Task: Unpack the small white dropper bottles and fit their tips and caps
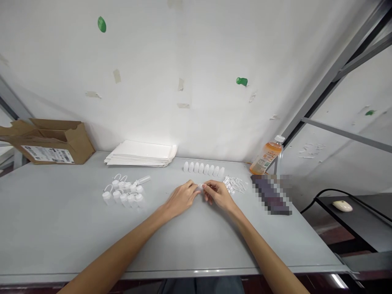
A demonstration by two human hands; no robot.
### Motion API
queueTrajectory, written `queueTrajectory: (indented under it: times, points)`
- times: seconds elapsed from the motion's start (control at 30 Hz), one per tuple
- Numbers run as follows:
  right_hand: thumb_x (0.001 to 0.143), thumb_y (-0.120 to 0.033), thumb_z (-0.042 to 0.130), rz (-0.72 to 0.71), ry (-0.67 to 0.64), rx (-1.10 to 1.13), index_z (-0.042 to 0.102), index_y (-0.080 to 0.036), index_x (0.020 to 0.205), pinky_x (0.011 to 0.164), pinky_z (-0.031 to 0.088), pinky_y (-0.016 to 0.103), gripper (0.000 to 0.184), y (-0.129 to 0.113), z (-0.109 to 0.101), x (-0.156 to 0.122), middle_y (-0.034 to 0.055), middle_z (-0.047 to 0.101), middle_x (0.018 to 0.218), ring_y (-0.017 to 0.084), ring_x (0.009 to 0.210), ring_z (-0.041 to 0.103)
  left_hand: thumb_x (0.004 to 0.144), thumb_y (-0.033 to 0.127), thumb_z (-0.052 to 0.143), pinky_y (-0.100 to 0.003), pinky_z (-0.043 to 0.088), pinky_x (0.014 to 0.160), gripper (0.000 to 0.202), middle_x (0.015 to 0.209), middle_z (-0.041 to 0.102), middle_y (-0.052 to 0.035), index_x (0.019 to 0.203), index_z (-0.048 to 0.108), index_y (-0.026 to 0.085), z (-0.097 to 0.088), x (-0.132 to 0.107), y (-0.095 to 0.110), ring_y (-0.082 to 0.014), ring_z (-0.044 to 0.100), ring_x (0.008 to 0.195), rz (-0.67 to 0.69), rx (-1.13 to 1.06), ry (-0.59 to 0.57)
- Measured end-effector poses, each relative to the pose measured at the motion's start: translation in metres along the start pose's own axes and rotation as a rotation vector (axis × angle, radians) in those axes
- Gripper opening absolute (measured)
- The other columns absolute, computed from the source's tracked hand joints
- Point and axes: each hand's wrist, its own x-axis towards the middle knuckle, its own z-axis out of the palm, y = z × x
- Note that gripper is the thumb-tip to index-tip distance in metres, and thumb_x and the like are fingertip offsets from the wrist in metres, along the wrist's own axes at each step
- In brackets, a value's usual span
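Note:
My left hand (183,197) is closed around a small translucent plastic bottle (200,187), mostly covered by the fingers. Against its top, my right hand (219,194) pinches a small white piece that looks like a strap cap; its exact shape is hidden. Just behind both hands stands a row of several small white bottles (201,168) with no strap caps on them. A heap of white strap caps (235,185) lies beside my right hand. To the left, several bottles with looped caps (123,197) stand grouped, and a clear tube-like piece (143,179) lies among them.
An open cardboard box (84,143) sits at the back left of the grey table (76,232). A stack of white sheets (141,153) lies by the wall. At the right are an orange drink bottle (267,156) and a pixelated dark object (272,195). A computer mouse (342,206) rests on a lower surface.

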Motion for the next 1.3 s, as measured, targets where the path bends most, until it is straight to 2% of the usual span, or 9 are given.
queueTrajectory:
  times: [0.17, 0.47, 0.7, 0.9, 1.0, 1.17, 1.3]
  points:
    - [0.075, -0.054, 0.069, -0.038, -0.04, 0.053, 0.066, -0.015, 0.088, 0.045, 0.045, 0.024, 0.041, -0.006, -0.003, -0.001, -0.0006, 0.058, 0.062, 0.012, 0.052, 0.053, 0.099, 0.035, 0.039, -0.029, 0.043, 0.072, 0.033, 0.086, 0.059, -0.0047, 0.085, 0.064, 0.019, -0.006, 0.003, -0.004, -0.0177, 0.057, 0.077, 0.01, -0.172, -0.034]
    - [0.074, -0.052, 0.073, -0.005, -0.064, 0.05, 0.071, -0.014, 0.095, 0.045, 0.048, 0.025, 0.043, -0.013, -0.007, -0.003, 0.0036, 0.061, 0.075, 0.014, 0.058, 0.058, 0.097, 0.038, 0.043, -0.028, 0.04, 0.068, 0.034, 0.083, 0.059, -0.003, 0.081, 0.067, 0.019, -0.013, 0.006, -0.005, -0.016, 0.054, 0.072, -0.037, -0.314, -0.075]
    - [0.077, -0.053, 0.07, 0.014, -0.055, 0.024, 0.073, -0.014, 0.094, 0.046, 0.049, 0.025, 0.043, -0.016, -0.01, -0.006, 0.0037, 0.063, 0.072, 0.013, 0.055, 0.059, 0.097, 0.04, 0.043, -0.027, 0.041, 0.068, 0.034, 0.085, 0.058, -0.0027, 0.086, 0.068, 0.02, -0.01, 0.005, -0.002, -0.0155, 0.055, 0.073, -0.061, -0.314, -0.047]
    - [0.074, -0.055, 0.07, 0.02, 0.007, 0.026, 0.07, -0.013, 0.081, 0.045, 0.048, 0.026, 0.042, -0.008, -0.01, -0.003, 0.0037, 0.063, 0.064, 0.014, 0.051, 0.059, 0.096, 0.039, 0.047, -0.029, 0.043, 0.071, 0.031, 0.091, 0.062, -0.0035, 0.092, 0.072, 0.022, -0.001, 0.005, -0.001, -0.0164, 0.057, 0.076, -0.038, -0.298, -0.018]
    - [0.073, -0.05, 0.072, -0.026, -0.011, 0.023, 0.069, -0.013, 0.082, 0.051, 0.051, 0.029, 0.038, -0.003, -0.012, -0.001, 0.0044, 0.065, 0.065, 0.015, 0.055, 0.061, 0.096, 0.04, 0.047, -0.029, 0.042, 0.071, 0.032, 0.089, 0.062, -0.004, 0.091, 0.072, 0.021, 0.0, 0.006, -0.003, -0.0172, 0.057, 0.076, -0.026, -0.279, -0.007]
    - [0.07, -0.045, 0.075, -0.051, 0.035, -0.041, 0.068, -0.013, 0.094, 0.06, 0.054, 0.032, 0.04, -0.001, -0.013, -0.001, 0.0036, 0.068, 0.069, 0.015, 0.058, 0.063, 0.097, 0.04, 0.043, -0.028, 0.04, 0.069, 0.036, 0.084, 0.061, -0.0034, 0.088, 0.072, 0.02, -0.002, 0.007, -0.004, -0.016, 0.055, 0.072, -0.005, -0.263, -0.023]
    - [0.077, -0.053, 0.067, -0.063, 0.006, -0.08, 0.068, -0.012, 0.088, 0.05, 0.051, 0.028, 0.043, 0.0, -0.01, -0.002, 0.0055, 0.067, 0.07, 0.016, 0.058, 0.063, 0.097, 0.039, 0.043, -0.028, 0.039, 0.07, 0.035, 0.084, 0.061, -0.0038, 0.088, 0.071, 0.019, -0.002, 0.005, -0.003, -0.0166, 0.055, 0.073, 0.006, -0.235, -0.014]
